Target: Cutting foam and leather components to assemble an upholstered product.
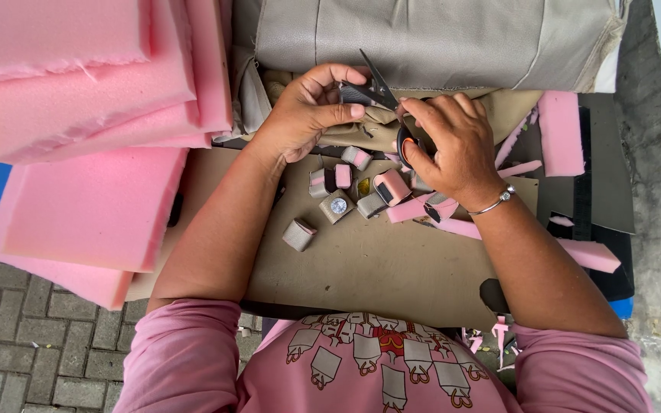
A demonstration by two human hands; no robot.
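Note:
My left hand [309,111] pinches a small dark strip of material [355,94] at the far edge of the brown board [361,264]. My right hand [453,145] grips black-handled scissors [380,82], whose blades point up and away, right beside the strip. Just below both hands lie several small foam blocks wrapped in beige leatherette [392,186], some showing pink foam ends.
Stacked pink foam sheets [86,130] fill the left side. A folded roll of beige leatherette [437,34] lies across the back. Pink foam offcuts [560,131] and strips [589,255] are scattered at the right. Paving bricks [17,344] show at lower left.

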